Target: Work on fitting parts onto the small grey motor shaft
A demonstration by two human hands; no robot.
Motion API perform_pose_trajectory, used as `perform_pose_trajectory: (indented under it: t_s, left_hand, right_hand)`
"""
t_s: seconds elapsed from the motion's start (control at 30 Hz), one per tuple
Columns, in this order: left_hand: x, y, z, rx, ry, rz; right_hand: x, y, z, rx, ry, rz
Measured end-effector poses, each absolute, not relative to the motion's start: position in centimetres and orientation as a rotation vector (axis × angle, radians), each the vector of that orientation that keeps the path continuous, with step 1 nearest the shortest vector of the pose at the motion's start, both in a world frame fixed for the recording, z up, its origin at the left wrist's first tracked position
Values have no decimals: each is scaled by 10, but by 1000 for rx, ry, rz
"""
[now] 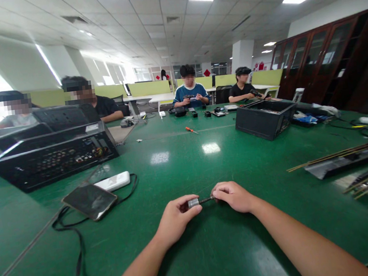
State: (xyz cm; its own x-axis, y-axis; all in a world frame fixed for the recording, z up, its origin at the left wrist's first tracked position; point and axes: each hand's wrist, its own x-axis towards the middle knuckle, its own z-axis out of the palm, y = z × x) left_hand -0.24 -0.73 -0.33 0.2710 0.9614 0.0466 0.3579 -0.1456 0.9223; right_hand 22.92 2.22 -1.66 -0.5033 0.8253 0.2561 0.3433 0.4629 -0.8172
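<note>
In front of me, above the green table (161, 176), I hold a small metal cylinder (193, 202) with a thin dark shaft (206, 200) coming out of its right side. My left hand (176, 216) is closed around the cylinder, thumb below and fingers above. At the far end of the shaft, my right hand (232, 196) pinches the tip between thumb and fingers. Those fingers partly hide the tip, so its shape cannot be made out. The piece lies roughly level between both hands.
To the left lie a phone (90, 201), a white power strip (113, 181) and a black cord (80, 251). Dark metal cases (53, 159) stand beyond; another black case (264, 117) is at right. An orange screwdriver (190, 129) lies ahead. Long thin rods (341, 152) lie right. Several people sit opposite.
</note>
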Motion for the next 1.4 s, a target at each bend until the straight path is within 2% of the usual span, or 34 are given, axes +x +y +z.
perform_pose_trajectory:
  t_s: [1.4]
  left_hand:
    - [-5, -7, -3, 1635, 1230, 878]
  right_hand:
    - [235, 26, -16, -1055, -2028, 984]
